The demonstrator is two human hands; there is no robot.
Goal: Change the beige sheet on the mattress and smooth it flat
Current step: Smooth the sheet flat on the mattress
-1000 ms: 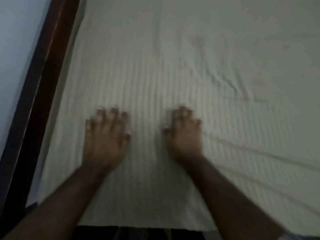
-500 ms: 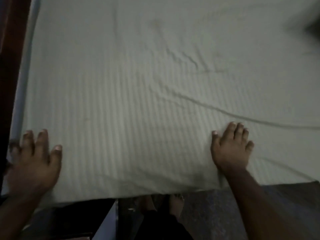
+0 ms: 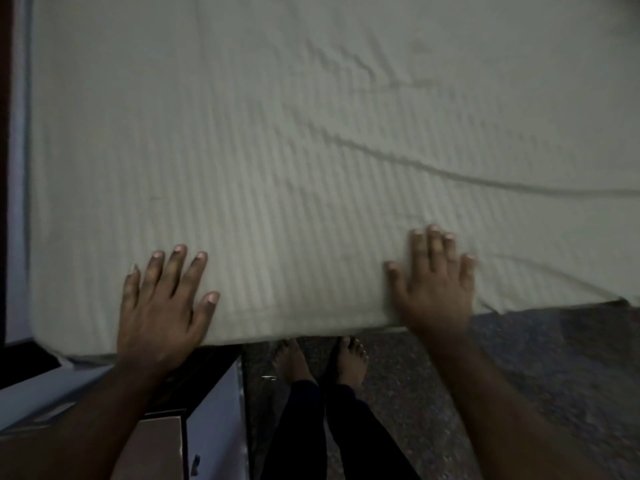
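The beige ribbed cotton sheet [image 3: 242, 150] is spread across the mattress and covers it right up to the near edge, so it's basically on already. Only one view here, the head cam looking down. Left hand [image 3: 161, 306] lies flat on the sheet near the near-left corner, fingers [image 3: 176, 268] straight and fanned apart, gripping nothing. Right hand [image 3: 434, 289] is flat too, just at the near edge, fingers straight and fairly close together, a bit blurry. One long crease [image 3: 450, 174] curves across the right side, with smaller wrinkles [image 3: 353, 64] further up. The near-right hem [image 3: 588, 299] looks loose over the speckled grey floor [image 3: 554, 375]. My guess is pushing outward could drag that untucked hem off the edge, or just shove the crease along.
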